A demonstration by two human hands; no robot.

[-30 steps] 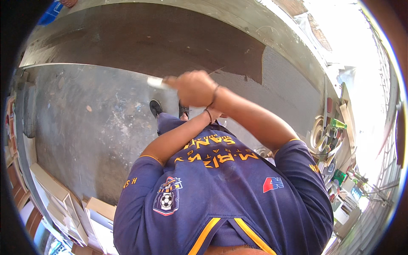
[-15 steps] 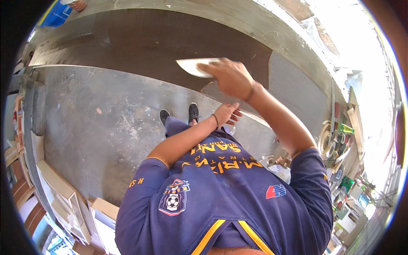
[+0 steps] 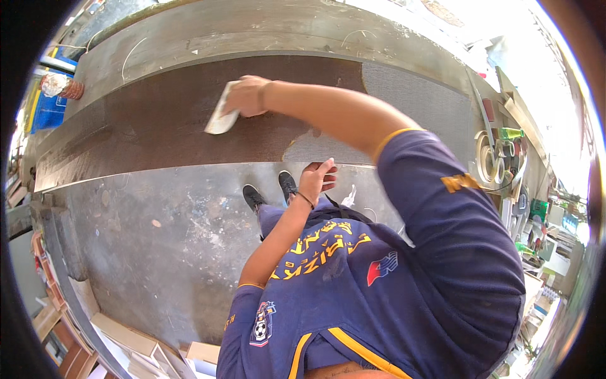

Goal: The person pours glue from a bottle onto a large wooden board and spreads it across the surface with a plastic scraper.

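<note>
My right hand (image 3: 249, 96) grips a flat white spreader (image 3: 219, 120) and holds its edge against or just over a long sheet (image 3: 416, 104). A dark brown coating (image 3: 151, 120), shiny in places, covers most of that sheet; the right end shows grey, with an uneven border between the two. At the sheet's near edge is my left hand (image 3: 315, 180), empty, its fingers loosely bent and apart. Whether it touches the edge I cannot tell.
Beyond the sheet runs a wide worktop (image 3: 208, 31). A reddish ribbed roll (image 3: 71, 88) and a blue container (image 3: 50, 112) stand at the far left. Tape rolls (image 3: 485, 158) and a green bottle (image 3: 511, 133) are at the right. Boards (image 3: 126, 335) lean at the lower left.
My right hand has swept the spreader left across the brown coating, and the spreader is now tilted steeply. My left hand has shifted slightly left in view. The whole view has also shifted.
</note>
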